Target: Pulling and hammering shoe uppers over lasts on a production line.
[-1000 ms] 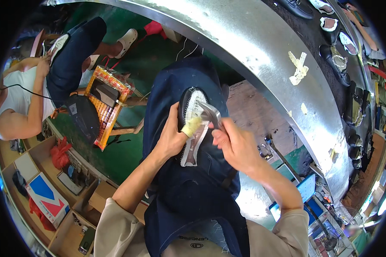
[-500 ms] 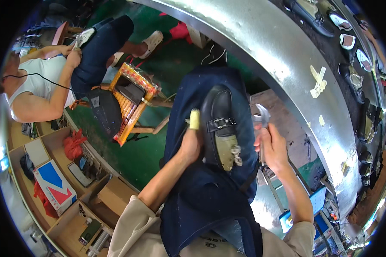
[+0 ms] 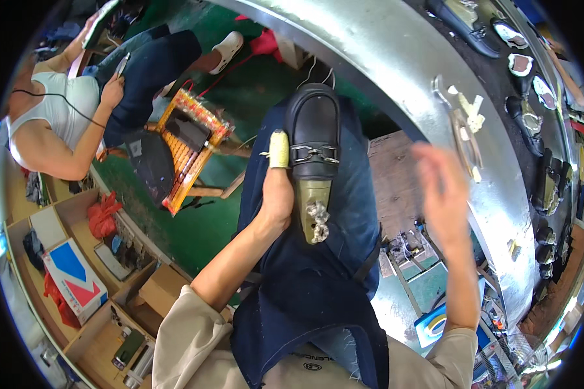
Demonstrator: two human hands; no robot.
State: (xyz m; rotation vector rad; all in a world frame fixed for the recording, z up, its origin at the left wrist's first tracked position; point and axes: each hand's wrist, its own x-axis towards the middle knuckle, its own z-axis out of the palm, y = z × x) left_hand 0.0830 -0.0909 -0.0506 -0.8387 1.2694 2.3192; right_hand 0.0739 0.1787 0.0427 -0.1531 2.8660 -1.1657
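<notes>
Beside a metal tabletop [image 3: 376, 48], a worker's lap [image 3: 357, 194] supports a black shoe [image 3: 313, 129], toe pointing away. The left hand [image 3: 279, 198] keeps a closed grip on the shoe's left side, fingers hidden; the blurred right hand's [image 3: 444, 194] grip is loosely spread, empty, near tools [image 3: 461, 136]. Yellow wrap [image 3: 279, 150] sheathes the left thumb.

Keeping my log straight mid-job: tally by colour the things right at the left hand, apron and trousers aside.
Black: 1, a black shoe
Olive green: 1, the shoe last inside it
Yellow: 1, a thumb cover on the left hand
Grey: 1, a knotted cord on the last
Total: 4
</notes>
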